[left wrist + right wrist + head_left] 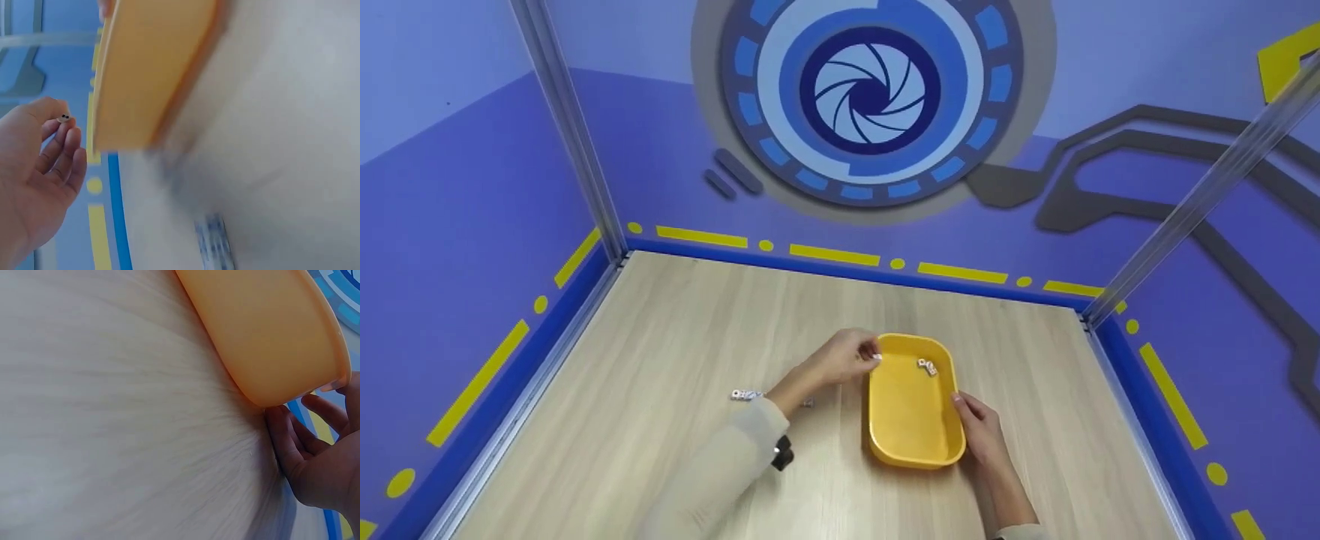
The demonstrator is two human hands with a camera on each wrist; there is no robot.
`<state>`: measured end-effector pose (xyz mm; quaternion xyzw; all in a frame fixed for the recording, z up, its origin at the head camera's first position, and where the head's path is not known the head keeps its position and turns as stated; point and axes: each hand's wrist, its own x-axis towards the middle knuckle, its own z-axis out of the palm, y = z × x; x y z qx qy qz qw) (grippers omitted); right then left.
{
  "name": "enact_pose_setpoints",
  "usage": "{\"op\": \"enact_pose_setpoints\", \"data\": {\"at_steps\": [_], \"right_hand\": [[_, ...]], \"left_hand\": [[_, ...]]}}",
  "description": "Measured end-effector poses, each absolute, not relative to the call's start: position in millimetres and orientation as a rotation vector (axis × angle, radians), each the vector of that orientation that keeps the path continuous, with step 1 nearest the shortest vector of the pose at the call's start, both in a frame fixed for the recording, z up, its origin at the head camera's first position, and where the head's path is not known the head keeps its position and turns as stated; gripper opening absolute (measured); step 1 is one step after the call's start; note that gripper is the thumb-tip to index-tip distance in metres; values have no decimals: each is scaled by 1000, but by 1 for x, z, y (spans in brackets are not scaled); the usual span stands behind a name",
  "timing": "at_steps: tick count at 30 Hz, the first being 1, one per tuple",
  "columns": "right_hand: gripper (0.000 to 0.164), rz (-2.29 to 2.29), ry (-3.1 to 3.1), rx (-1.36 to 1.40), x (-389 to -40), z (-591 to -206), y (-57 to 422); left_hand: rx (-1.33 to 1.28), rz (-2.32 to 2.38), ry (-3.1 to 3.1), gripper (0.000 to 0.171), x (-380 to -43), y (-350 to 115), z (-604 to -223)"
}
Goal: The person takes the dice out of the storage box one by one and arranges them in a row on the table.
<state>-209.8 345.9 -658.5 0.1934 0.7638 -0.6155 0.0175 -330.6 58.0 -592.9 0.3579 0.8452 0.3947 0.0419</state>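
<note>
A yellow plastic bin (915, 450) stands on the table, with a few small white dice (927, 367) at its far right inside. My left hand (846, 355) is at the bin's far left corner, pinching one die (63, 118) between thumb and fingertips just over the rim. On the bin's right side, my right hand (982, 427) grips the wall, thumb at the rim and fingers against the outside, as the right wrist view shows. A row of dice (746, 394) lies on the table to the left, partly hidden behind my left forearm.
The wooden table (682, 322) is enclosed by blue printed panels (660, 165) at the back and both sides, with metal posts (577, 142) at the corners. A black device (783, 454) is worn at my left wrist.
</note>
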Motion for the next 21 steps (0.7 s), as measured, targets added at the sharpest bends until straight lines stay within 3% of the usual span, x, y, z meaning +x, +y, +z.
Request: {"op": "enact_pose_setpoints", "data": {"at_steps": [21], "right_hand": [[59,-2008,2287,586,-208,-663,349]], "left_hand": [[758,1058,2777,10,-325,-117,-607]]}}
